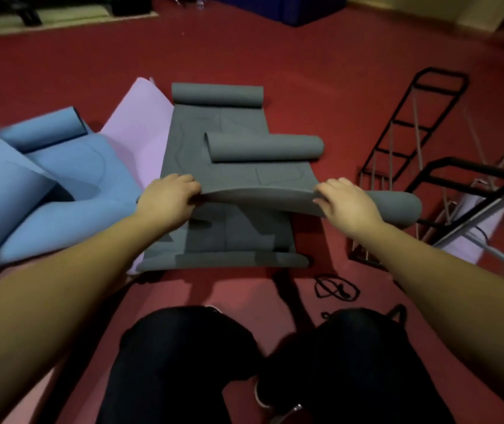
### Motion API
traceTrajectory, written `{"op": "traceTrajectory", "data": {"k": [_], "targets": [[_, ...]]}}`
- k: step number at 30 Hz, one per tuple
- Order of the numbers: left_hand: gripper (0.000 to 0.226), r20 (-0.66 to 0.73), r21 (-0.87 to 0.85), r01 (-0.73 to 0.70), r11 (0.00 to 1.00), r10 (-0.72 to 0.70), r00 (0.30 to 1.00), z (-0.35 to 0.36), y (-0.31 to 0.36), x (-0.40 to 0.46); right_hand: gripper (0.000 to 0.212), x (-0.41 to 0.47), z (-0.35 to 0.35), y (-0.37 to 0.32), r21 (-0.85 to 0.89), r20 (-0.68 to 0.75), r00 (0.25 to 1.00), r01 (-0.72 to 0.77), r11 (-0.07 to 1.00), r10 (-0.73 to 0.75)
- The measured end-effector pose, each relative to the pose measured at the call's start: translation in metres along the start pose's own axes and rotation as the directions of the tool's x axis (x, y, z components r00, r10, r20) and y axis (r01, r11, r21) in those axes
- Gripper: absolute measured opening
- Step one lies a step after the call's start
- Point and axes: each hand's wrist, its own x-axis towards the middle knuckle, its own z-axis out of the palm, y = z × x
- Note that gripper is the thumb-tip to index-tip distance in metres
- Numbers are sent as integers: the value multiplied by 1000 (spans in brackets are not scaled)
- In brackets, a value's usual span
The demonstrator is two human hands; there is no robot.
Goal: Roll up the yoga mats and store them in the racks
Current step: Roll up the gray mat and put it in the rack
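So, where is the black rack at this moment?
In the head view, the black rack lies on the red floor at the right, beside the grey mats.
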Motion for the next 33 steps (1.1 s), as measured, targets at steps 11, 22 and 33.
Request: {"op": "traceTrajectory", "data": {"k": [11,22,33], "targets": [[24,161,11,57,998,-58,985,-79,30,-75,37,-73,-54,-24,89,188,981,-59,994,41],[83,258,-38,125,991,-111,960,-75,58,-150,37,-142,-52,-47,176,73,997,-9,984,-4],[31,412,-40,452,891,-398,820,-44,84,-158,37,-147,-43,-49,288,664,747,-298,910,35]]}}
